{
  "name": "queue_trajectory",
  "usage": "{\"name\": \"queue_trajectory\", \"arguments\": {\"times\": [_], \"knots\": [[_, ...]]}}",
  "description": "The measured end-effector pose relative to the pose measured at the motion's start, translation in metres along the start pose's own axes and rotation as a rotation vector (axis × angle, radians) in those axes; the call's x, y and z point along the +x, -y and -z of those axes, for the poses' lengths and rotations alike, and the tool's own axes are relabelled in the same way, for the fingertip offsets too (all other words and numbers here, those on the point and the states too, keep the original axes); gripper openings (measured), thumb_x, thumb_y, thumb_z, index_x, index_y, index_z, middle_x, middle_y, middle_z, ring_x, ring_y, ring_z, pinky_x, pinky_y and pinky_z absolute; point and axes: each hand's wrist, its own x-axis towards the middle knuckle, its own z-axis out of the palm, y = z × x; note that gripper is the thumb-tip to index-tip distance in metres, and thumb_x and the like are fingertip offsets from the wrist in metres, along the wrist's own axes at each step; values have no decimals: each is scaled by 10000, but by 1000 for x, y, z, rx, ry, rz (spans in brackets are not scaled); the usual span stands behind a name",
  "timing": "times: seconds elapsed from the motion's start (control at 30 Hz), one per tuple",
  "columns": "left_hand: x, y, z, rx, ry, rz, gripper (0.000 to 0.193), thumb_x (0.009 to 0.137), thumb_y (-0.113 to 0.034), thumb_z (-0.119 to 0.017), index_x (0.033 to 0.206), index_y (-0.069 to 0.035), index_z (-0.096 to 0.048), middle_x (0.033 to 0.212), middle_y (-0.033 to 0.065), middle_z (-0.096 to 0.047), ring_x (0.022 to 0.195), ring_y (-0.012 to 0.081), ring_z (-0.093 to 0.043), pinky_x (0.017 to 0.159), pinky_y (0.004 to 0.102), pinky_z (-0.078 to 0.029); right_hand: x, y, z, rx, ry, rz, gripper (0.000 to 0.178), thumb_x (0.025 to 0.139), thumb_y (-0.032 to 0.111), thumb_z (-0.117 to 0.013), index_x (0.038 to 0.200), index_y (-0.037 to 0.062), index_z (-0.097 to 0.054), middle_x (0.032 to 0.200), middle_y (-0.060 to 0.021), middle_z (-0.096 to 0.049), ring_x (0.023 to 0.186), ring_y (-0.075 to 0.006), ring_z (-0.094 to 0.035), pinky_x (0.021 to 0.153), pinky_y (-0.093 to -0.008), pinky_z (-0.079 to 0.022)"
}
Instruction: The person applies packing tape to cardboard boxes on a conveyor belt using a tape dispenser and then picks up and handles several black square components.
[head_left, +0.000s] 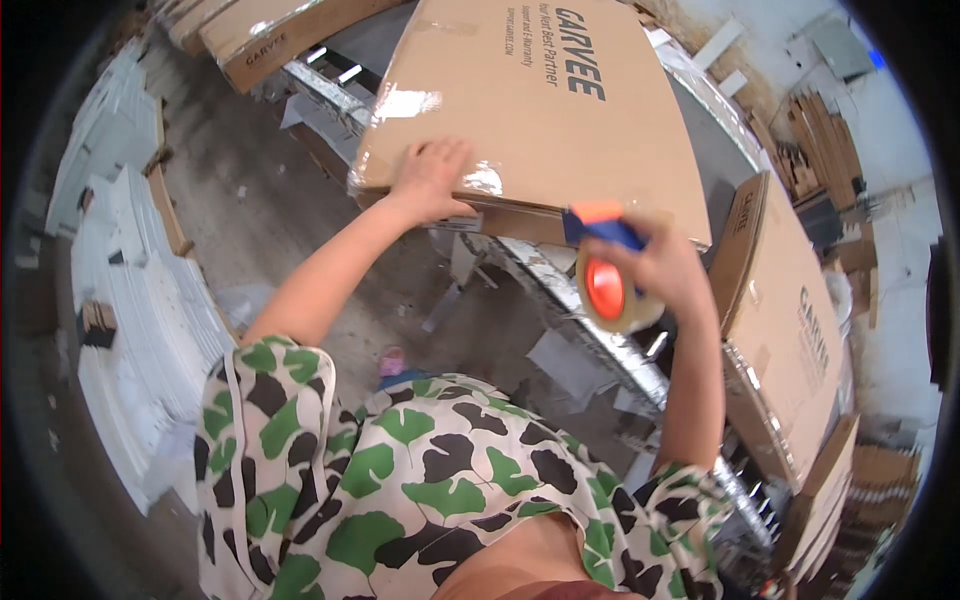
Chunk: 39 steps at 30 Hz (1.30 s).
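Observation:
A large flat cardboard box (520, 130) lies in front of me with glossy clear tape at its left corner and near edge. My left hand (433, 180) rests on its top near that edge, fingers stretched flat and thumb over the side. My right hand (668, 262) is closed around a tape dispenser (606, 288) with blue and orange parts and a roll of clear tape on an orange hub. The dispenser's front is at the box's near edge, toward the right. Motion blurs it a little, and I cannot tell whether it touches the cardboard.
The box lies across a metal-framed conveyor (560, 290). Another cardboard box (785, 320) stands to the right, and more boxes (260, 50) are at the far left. White stacked panels (150, 330) line the left side. Paper scraps (570, 370) litter the floor beneath the conveyor.

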Motion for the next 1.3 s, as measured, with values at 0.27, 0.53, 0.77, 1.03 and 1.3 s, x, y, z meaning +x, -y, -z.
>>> {"name": "queue_trajectory", "arguments": {"times": [0.27, 0.53, 0.77, 1.03, 1.3], "knots": [[4, 7, -8, -266, -174, -115, 670, 516, -420, -820, 1101, -180, -597, 1152, 17, -546, 1112, 233, -485, 962, 387, -329, 127, 97, -31, -365, 43, -239, 617, 562, 589, -675, 838, 39, -721, 798, -194, -677, 757, -312, -663, 684, -366, -521], [3, 15, -7, -317, -95, -145, 593, 607, -244, -769, 1164, -176, -577, 1210, 78, -508, 1176, 254, -440, 983, 430, -300, -14, 50, -158, -369, -111, -353, 675, 675, 600, -647, 1095, 74, -596, 787, -264, -609, 729, -427, -639, 658, -474, -527], [30, -7, -36, -5, 146, -626, 652, 809, -226, -540, 1403, -76, -318, 1478, 141, -296, 1375, 287, -258, 1106, 450, -200, 72, 36, -146, -236, 131, -464, 500, 618, 465, -695, 903, 54, -688, 831, -171, -684, 811, -309, -673, 724, -397, -536], [69, -66, 8, 74, 292, -476, 777, 817, -482, -595, 1363, 13, -348, 1418, 217, -339, 1340, 320, -295, 1086, 475, -229, -21, -66, -151, 375, 23, -526, 675, 614, 544, -735, 1109, 90, -667, 873, -129, -683, 810, -214, -647, 755, -317, -492], [196, -258, -108, -234, 42, -990, 759, 751, -468, -656, 1337, -46, -426, 1378, 230, -396, 1330, 336, -314, 1089, 480, -232, -170, -113, -164, 1413, -569, -777, 555, 758, 255, -701, 1210, -41, -575, 1086, -123, -640, 991, -169, -598, 884, -287, -451]]}}
